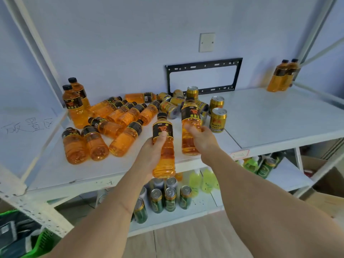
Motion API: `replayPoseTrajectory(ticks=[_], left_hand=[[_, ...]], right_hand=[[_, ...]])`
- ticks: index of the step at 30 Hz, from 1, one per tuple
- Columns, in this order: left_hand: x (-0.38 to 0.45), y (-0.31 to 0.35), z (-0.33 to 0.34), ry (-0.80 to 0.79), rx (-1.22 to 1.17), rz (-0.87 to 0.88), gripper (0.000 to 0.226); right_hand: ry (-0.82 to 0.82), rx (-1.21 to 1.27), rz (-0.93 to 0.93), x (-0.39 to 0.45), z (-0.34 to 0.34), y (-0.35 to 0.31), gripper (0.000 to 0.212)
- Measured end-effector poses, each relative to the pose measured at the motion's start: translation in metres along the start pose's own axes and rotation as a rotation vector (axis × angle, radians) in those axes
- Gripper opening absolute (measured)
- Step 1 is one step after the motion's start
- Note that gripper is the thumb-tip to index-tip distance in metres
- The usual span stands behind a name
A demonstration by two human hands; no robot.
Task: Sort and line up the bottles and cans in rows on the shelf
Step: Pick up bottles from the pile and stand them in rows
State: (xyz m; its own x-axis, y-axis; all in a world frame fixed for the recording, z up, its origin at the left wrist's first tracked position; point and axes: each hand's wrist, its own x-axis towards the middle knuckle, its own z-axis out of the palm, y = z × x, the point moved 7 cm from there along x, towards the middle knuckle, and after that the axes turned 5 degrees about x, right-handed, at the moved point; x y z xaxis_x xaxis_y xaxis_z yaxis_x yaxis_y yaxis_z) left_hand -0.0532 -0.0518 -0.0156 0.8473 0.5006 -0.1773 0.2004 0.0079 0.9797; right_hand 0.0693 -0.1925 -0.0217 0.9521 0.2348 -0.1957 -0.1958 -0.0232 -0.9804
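I held two orange bottles above the shelf (279,116) front edge, caps up, long axes near vertical: left hand (152,151) wrapped round one bottle (163,144), right hand (202,138) round the other bottle (190,125). Mid-sort, pick done. Next, I judged: stand both upright by the standing pair (75,103) back left. Heap of lying bottles (119,116) and gold cans (217,118) not yet sorted.

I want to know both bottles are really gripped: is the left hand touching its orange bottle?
Touching. The head view shows the left hand wrapped round the orange bottle, its thumb pressed on the black label.
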Motion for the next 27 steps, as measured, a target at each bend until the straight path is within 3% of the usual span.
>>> replayPoseTrajectory(ticks=[3, 13, 27], left_hand=[[-0.027, -0.003, 0.043, -0.125, -0.109, -0.014, 0.036], [-0.057, -0.007, 0.211, -0.401, -0.041, -0.036, 0.047], [0.092, 0.039, 0.384, -0.460, 0.020, 0.048, 0.044]], right_hand=[[0.024, -0.026, -0.040, -0.014, -0.056, -0.009, 0.052], [0.126, -0.071, -0.064, -0.004, -0.228, -0.019, 0.058], [0.228, -0.031, -0.090, 0.174, -0.357, -0.053, 0.056]])
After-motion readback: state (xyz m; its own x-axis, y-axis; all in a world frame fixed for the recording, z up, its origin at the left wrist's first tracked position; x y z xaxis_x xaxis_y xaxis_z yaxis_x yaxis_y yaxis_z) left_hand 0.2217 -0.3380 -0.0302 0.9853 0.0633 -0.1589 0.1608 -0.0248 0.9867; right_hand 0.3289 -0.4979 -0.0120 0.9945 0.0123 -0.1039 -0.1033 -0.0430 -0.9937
